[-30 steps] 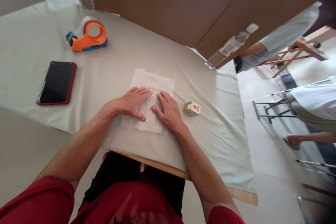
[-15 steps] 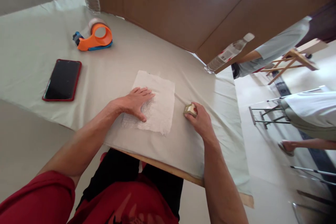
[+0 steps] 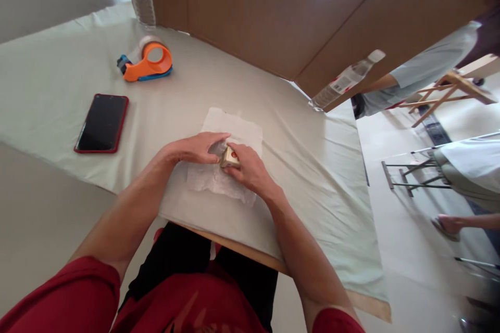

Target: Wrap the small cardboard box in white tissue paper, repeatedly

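Observation:
A sheet of bubble wrap (image 3: pixel 219 183) lies flat on the cloth-covered table in front of me. Over its middle, my right hand (image 3: pixel 250 166) grips a small gold-coloured box (image 3: pixel 230 158) with a red spot on it. My left hand (image 3: pixel 199 148) is at the left part of the sheet, thumb and fingers apart, facing the box. Its fingertips are close to the box, and I cannot tell whether they touch it. Part of the box is hidden by my right fingers.
An orange tape dispenser (image 3: pixel 150 65) and a red-cased phone (image 3: pixel 102 124) lie at the left. A large cardboard panel (image 3: pixel 250 10) stands at the back, with a plastic bottle (image 3: pixel 142 0) and another bottle (image 3: pixel 346 80) against it. People and folding chairs are at the right.
My right hand has carried the small box leftward from the bare cloth onto the bubble wrap. My left hand has lifted from lying flat and turned toward the box.

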The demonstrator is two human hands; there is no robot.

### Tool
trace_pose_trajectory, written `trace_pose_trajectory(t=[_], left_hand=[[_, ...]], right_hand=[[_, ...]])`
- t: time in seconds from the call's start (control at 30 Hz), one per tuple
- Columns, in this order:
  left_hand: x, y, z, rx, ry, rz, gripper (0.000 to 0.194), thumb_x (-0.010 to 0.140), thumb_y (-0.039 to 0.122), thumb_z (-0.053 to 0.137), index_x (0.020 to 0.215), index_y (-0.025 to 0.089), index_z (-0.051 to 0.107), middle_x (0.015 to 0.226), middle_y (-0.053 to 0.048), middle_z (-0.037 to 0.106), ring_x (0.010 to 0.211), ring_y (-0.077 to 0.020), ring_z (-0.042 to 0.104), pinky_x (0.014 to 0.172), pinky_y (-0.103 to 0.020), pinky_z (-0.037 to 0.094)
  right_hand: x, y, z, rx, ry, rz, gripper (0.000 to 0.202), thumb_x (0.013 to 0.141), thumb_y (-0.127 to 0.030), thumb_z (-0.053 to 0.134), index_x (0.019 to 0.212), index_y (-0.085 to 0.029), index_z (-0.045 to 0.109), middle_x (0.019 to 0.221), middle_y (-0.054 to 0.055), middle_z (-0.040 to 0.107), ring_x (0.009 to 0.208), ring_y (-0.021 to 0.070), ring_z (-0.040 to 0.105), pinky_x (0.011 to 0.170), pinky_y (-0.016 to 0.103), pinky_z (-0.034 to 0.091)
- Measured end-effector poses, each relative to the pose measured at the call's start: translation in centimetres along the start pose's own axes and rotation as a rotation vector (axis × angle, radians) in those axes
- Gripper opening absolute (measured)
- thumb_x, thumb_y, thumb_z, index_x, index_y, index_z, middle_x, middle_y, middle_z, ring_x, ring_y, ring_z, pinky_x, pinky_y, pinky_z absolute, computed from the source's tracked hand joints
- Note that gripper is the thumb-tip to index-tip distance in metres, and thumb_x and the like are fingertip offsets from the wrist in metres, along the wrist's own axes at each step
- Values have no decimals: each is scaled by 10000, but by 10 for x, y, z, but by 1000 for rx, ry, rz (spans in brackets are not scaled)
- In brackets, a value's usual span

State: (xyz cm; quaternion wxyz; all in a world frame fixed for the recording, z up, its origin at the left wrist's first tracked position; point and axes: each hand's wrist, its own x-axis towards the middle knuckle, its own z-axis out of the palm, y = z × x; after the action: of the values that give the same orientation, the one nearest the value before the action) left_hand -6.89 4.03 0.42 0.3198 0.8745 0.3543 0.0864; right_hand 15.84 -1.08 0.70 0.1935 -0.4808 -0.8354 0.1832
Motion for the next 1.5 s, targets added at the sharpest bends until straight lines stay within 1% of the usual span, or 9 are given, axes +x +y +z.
trace_pose_trajectory(t=[0.13,0.33,0.83,1.03,1.17,1.27,1.33,1.4,1.5], left_hand=[[1,0,-3,-5,-16,-32,691,842,257,530,1521,179,426,1606,-111,452,1484,-266,410,1229,-398,311],[2,3,-1,15,27,-26,607,869,212,496,1475,176,483,1536,-110,533,1413,-259,492,1193,-404,359],[5,1,1,23,74,24,611,798,133,462,1399,200,548,1462,-78,602,1360,-248,533,1173,-398,386],[4,4,-1,-8,77,-2,650,755,103,453,1390,183,567,1467,-85,601,1348,-247,543,1170,-416,398],[2,11,-3,-83,167,-104,637,765,127,471,1387,189,593,1482,-68,594,1344,-252,549,1150,-387,424],[0,18,-6,-163,261,-150,578,772,163,507,1333,185,644,1426,-70,640,1286,-261,590,1102,-383,464],[-2,23,-8,-236,283,-154,511,777,208,548,1270,183,681,1349,-72,688,1195,-261,639,1036,-380,507],[-5,27,-11,-319,283,-118,417,787,283,602,1172,176,722,1268,-79,722,1144,-267,661,1007,-391,521],[-10,31,-16,-415,277,-6,320,813,430,656,995,189,760,1240,-88,728,1240,-298,621,1081,-440,470]], right_hand=[[-4,20,10,174,-4,34,710,803,-360,751,1454,-223,502,1389,151,629,1242,326,611,1049,509,481],[-14,22,6,320,28,105,506,810,-336,732,1294,-234,624,1281,98,700,1172,287,651,1043,457,488],[-12,25,17,284,58,53,559,839,-361,710,1376,-264,588,1347,104,680,1230,298,631,1066,489,476],[-19,8,-26,249,183,-41,491,860,-399,722,1309,-247,594,1320,127,623,1005,229,680,840,400,568],[-35,-24,-55,140,133,-220,390,870,-417,753,1202,-246,643,1180,102,686,1075,259,663,935,422,529],[-49,-42,-41,-90,-59,-226,552,803,-460,810,1255,-198,630,1254,158,678,1113,332,639,942,482,500],[-55,-44,-22,-245,-116,-184,403,828,-354,785,1157,-152,670,1162,175,707,1008,337,649,865,483,493],[-56,-41,-8,-308,-69,-169,101,890,-201,672,976,-154,696,1013,142,732,906,301,654,817,453,472],[-48,-32,-5,-264,108,-136,149,941,-142,554,878,-192,680,956,96,735,880,250,652,817,411,449]])
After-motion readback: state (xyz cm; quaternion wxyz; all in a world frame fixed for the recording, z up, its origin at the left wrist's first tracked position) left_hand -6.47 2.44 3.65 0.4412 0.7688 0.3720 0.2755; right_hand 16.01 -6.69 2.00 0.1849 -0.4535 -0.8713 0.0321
